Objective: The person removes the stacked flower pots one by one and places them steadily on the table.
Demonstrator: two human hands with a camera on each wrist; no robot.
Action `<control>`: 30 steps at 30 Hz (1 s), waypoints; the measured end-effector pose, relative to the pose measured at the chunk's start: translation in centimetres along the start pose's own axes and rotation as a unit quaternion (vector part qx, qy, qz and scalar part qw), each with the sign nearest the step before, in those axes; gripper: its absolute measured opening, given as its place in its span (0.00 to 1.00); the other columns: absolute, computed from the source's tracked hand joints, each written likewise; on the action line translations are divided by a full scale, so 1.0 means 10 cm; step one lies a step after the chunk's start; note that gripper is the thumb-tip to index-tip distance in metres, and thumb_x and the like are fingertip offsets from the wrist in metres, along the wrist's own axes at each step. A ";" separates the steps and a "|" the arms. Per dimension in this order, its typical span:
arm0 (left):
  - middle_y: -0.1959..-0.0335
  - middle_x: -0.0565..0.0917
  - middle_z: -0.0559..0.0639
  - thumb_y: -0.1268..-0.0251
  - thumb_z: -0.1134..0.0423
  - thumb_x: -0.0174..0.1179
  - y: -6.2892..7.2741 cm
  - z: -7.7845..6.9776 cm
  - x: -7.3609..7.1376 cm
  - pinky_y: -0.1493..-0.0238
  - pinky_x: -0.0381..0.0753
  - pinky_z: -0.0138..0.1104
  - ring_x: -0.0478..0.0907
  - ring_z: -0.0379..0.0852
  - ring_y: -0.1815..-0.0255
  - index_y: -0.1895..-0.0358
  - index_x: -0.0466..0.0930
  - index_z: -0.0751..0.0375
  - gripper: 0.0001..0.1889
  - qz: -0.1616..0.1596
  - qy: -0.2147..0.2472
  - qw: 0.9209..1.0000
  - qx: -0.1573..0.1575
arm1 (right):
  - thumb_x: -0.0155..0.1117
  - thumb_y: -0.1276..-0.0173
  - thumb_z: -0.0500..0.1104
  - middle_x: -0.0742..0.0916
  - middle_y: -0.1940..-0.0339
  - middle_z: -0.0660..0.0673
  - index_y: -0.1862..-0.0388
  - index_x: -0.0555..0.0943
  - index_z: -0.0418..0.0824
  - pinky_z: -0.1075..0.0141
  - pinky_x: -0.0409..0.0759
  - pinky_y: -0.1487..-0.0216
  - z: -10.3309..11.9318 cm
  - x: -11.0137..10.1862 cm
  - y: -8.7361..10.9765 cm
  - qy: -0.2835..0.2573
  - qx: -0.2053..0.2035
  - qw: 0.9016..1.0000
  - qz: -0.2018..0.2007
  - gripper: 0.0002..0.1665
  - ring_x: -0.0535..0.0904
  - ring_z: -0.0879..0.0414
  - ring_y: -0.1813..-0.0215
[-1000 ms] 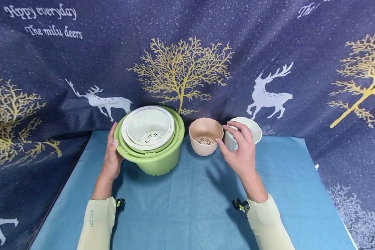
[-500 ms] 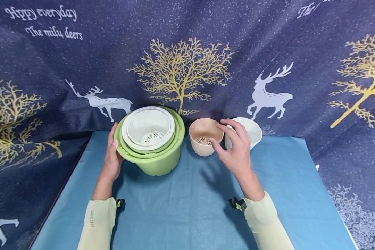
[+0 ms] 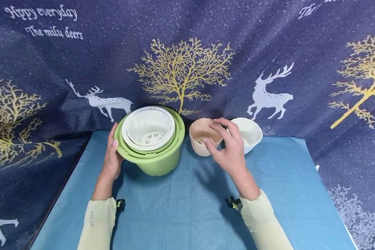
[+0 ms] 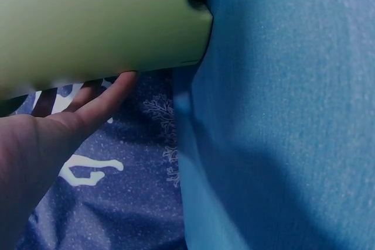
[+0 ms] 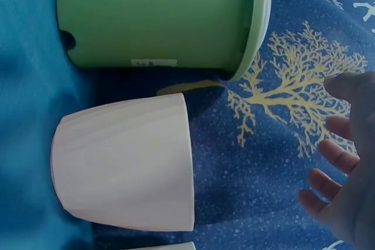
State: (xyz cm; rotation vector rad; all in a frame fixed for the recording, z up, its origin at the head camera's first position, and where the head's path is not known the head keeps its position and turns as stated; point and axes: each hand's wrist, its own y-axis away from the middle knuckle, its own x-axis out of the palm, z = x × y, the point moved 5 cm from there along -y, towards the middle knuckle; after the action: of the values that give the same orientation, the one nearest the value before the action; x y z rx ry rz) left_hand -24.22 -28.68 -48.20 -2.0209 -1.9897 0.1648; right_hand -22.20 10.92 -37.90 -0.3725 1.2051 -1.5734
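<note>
A large green flowerpot (image 3: 158, 165) stands at the left of the table, with a white pot (image 3: 140, 125) with a perforated bottom nested inside it. My left hand (image 3: 111, 156) touches the green pot's left side, thumb at the rim; the left wrist view has its nearly straight fingers (image 4: 105, 102) against the green wall. A smaller peach-coloured pot (image 3: 197, 146) with a holed bottom stands to the right. Above its right side hovers my right hand (image 3: 229, 152), fingers loosely bent and holding nothing. Partly behind that hand is another white pot (image 3: 253, 133).
Blue cloth covers the table (image 3: 175, 211). Close behind the pots hangs a dark blue curtain (image 3: 187, 21) printed with trees and deer. In the right wrist view, a narrow gap separates the peach and green pots.
My right hand has moved left, from in front of the right-hand white pot to over the peach pot. The left hand and the pots stay in place.
</note>
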 end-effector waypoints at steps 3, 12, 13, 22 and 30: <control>0.16 0.56 0.58 0.11 0.48 0.35 0.00 0.00 0.00 0.50 0.84 0.30 0.76 0.40 0.35 0.11 0.43 0.42 0.32 -0.001 -0.002 1.000 0.000 | 0.80 0.40 0.43 0.85 0.41 0.33 0.46 0.89 0.34 0.52 0.70 0.29 0.03 0.02 -0.01 -0.001 -0.006 1.000 0.003 0.24 0.78 0.38 0.35; 0.16 0.56 0.57 0.12 0.48 0.35 0.00 0.01 0.00 0.51 0.85 0.30 0.77 0.39 0.37 0.11 0.44 0.41 0.32 -0.005 -0.004 1.000 -0.008 | 0.81 0.43 0.41 0.85 0.42 0.32 0.47 0.88 0.33 0.46 0.70 0.29 0.13 0.12 -0.04 -0.011 -0.033 0.999 0.007 0.25 0.78 0.35 0.35; 0.16 0.56 0.57 0.12 0.48 0.35 0.01 0.01 0.00 0.51 0.85 0.30 0.77 0.39 0.37 0.11 0.44 0.41 0.32 -0.005 -0.005 1.000 -0.008 | 0.82 0.43 0.40 0.85 0.42 0.31 0.46 0.88 0.33 0.46 0.70 0.29 0.14 0.13 -0.04 -0.014 -0.034 0.999 0.008 0.25 0.77 0.35 0.35; 0.15 0.54 0.57 0.12 0.48 0.35 0.00 0.00 0.01 0.48 0.84 0.29 0.74 0.40 0.33 0.11 0.43 0.42 0.32 -0.005 0.004 1.000 -0.001 | 0.82 0.44 0.40 0.85 0.41 0.32 0.47 0.88 0.35 0.47 0.70 0.28 0.21 0.22 -0.07 -0.032 -0.042 0.998 0.025 0.24 0.77 0.34 0.34; 0.14 0.54 0.56 0.12 0.48 0.36 -0.01 0.02 0.01 0.48 0.84 0.30 0.75 0.40 0.34 0.11 0.43 0.42 0.32 -0.004 0.016 1.000 0.000 | 0.82 0.42 0.42 0.86 0.42 0.33 0.48 0.88 0.34 0.46 0.70 0.30 0.28 0.30 -0.11 -0.045 -0.056 0.997 0.034 0.24 0.78 0.35 0.37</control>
State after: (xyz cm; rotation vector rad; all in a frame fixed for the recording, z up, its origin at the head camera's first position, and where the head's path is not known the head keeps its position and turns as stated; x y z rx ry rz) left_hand -24.36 -28.56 -48.33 -2.0012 -1.9783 0.1291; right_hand -21.87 6.85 -36.78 -0.4643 1.2271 -1.4205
